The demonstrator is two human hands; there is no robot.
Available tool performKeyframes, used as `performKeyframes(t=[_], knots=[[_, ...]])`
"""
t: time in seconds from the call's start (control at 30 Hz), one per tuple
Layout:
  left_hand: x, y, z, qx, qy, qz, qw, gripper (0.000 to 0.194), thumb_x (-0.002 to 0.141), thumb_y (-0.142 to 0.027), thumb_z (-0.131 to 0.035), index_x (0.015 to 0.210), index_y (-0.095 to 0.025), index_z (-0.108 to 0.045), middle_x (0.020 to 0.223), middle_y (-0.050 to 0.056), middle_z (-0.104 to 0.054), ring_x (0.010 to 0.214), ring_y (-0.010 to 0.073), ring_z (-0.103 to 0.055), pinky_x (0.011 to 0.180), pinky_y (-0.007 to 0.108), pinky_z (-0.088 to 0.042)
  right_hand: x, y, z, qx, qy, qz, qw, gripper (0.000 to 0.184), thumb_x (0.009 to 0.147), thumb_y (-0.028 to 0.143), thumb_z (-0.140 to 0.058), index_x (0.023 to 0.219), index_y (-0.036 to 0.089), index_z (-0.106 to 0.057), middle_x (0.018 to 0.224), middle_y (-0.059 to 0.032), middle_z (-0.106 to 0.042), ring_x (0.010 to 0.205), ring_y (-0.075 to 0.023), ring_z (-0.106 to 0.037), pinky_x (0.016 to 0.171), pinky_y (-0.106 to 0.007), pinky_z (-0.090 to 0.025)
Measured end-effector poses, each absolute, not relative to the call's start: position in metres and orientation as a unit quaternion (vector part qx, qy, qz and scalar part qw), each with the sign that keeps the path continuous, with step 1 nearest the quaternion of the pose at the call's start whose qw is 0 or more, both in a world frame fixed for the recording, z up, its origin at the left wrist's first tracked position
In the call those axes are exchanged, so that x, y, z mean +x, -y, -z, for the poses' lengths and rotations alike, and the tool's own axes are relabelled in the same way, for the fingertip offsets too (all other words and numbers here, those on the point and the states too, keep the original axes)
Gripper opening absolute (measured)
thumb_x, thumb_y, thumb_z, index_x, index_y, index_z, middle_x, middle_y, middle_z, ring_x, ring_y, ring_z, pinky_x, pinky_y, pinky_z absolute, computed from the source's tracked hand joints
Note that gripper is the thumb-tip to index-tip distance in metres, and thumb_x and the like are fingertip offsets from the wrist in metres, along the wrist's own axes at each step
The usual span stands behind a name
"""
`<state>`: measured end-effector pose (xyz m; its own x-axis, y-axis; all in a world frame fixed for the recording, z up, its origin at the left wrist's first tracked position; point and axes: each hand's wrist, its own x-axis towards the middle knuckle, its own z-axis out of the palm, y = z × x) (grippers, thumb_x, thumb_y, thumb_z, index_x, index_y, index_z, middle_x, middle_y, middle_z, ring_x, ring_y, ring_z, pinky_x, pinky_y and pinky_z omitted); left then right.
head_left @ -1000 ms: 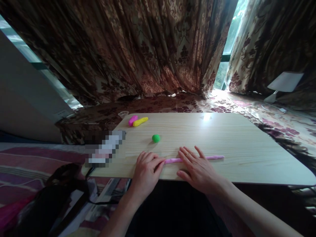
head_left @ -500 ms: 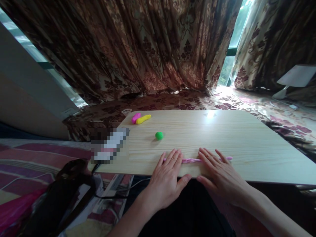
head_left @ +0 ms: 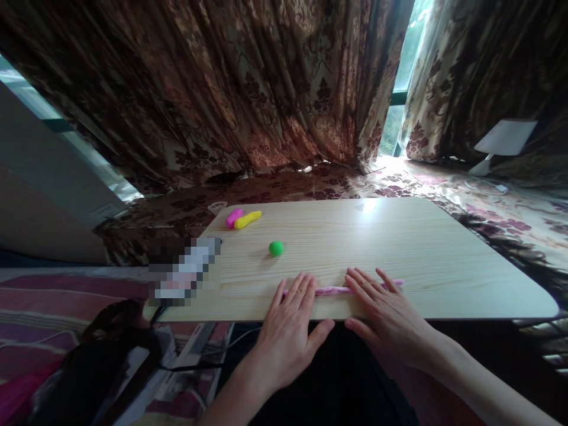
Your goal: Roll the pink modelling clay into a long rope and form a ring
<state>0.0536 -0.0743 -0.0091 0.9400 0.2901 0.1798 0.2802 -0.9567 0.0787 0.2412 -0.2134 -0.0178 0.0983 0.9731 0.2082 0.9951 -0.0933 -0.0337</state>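
A long thin roll of pink modelling clay [head_left: 331, 290] lies along the near edge of the wooden table [head_left: 399, 236]. My left hand [head_left: 293, 319] rests flat over its left part, fingers stretched out and thumb apart. Over its right part lies my right hand [head_left: 384, 307], also flat with the fingers spread. The roll shows between the hands, and its right tip sticks out past my right fingers. Beyond my left hand sits a green clay ball [head_left: 276, 248], touched by neither hand.
At the table's far left lie a yellow clay piece [head_left: 247, 220] and a magenta clay piece [head_left: 234, 218], side by side. A blurred-out flat object [head_left: 189, 269] is on the left edge. A white lamp [head_left: 506, 139] stands on the sill at right, before patterned curtains [head_left: 266, 89].
The camera view has turned slightly, so the whole scene sits a little further left. Both hands stay flat on the pink roll, which looks much the same.
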Motion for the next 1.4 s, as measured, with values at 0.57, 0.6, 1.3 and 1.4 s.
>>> performKeyframes(t=[0.57,0.6,1.3,1.4], knots=[[0.056,0.077,0.012,0.985,-0.148,-0.091,0.0,0.068,0.09,-0.054,-0.03,0.144,-0.014,-0.018,0.15,0.01,-0.019,0.138,0.0242,-0.016,0.112,0.048,-0.017,0.24,0.218,0.019,-0.738,0.667,0.061,0.089,0.066,0.088,0.049,-0.043,0.14,0.012,-0.03,0.147,-0.0149,-0.027,0.136,-0.0264,-0.022,0.109,-0.052,-0.012],[0.06,0.073,0.012,0.984,-0.15,-0.093,0.004,0.066,0.09,-0.054,-0.029,0.143,-0.015,-0.02,0.15,0.01,-0.021,0.138,0.0239,-0.017,0.112,0.048,-0.018,0.24,0.217,0.019,-0.74,0.664,0.062,0.089,0.065,0.088,0.049,-0.043,0.14,0.012,-0.031,0.146,-0.0151,-0.028,0.135,-0.0266,-0.023,0.109,-0.052,-0.013],[0.033,0.048,0.013,0.978,-0.196,-0.074,-0.017,0.066,0.09,-0.051,-0.033,0.144,-0.017,-0.016,0.15,0.007,-0.02,0.139,0.0223,-0.015,0.113,0.048,-0.014,0.241,0.217,0.023,-0.73,0.673,0.073,0.092,0.064,0.087,0.045,-0.046,0.14,0.011,-0.031,0.146,-0.0154,-0.03,0.135,-0.028,-0.024,0.109,-0.054,-0.013],[0.036,0.047,0.014,0.978,-0.194,-0.073,-0.024,0.065,0.091,-0.052,-0.031,0.143,-0.015,-0.019,0.15,0.009,-0.021,0.138,0.023,-0.017,0.112,0.05,-0.015,0.24,0.217,0.022,-0.734,0.669,0.071,0.094,0.063,0.088,0.046,-0.045,0.139,0.012,-0.032,0.145,-0.0149,-0.031,0.134,-0.0277,-0.025,0.109,-0.053,-0.013]])
